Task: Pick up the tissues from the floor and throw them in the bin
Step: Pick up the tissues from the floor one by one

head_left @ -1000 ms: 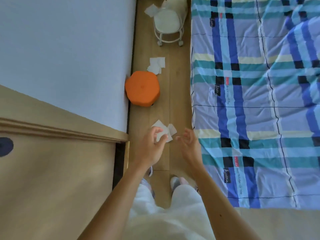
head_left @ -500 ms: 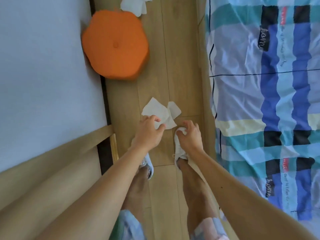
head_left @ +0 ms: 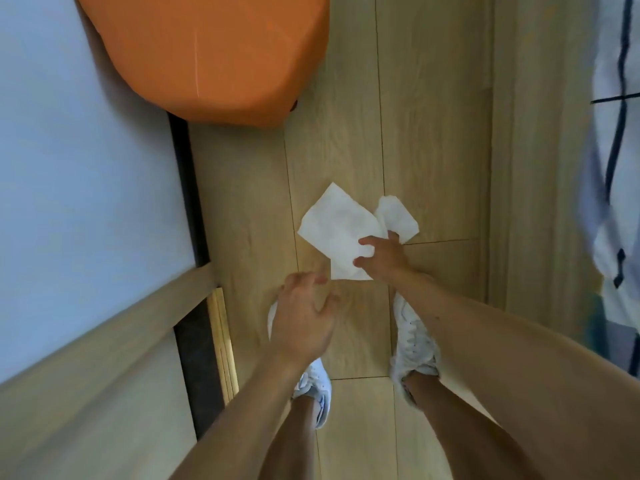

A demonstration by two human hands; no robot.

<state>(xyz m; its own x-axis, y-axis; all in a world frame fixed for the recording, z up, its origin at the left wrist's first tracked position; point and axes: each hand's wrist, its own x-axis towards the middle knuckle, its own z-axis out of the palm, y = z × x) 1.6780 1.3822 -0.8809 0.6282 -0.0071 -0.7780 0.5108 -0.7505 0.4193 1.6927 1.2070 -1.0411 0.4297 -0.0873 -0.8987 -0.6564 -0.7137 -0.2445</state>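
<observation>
Since half a second ago, view has dropped closer; orange stool (head_left: pixel 207 53) now fills the upper left, and the right hand (head_left: pixel 381 258) has crossed onto the tissues (head_left: pixel 339 233). They lie flat on the wooden floor (head_left: pixel 433 150) at frame centre. Right hand: fingers pinching the near edge. Left hand (head_left: pixel 301 323): open, empty, just below. Judged light, limp, tearable; best gathered by bunching at the overlap.
</observation>
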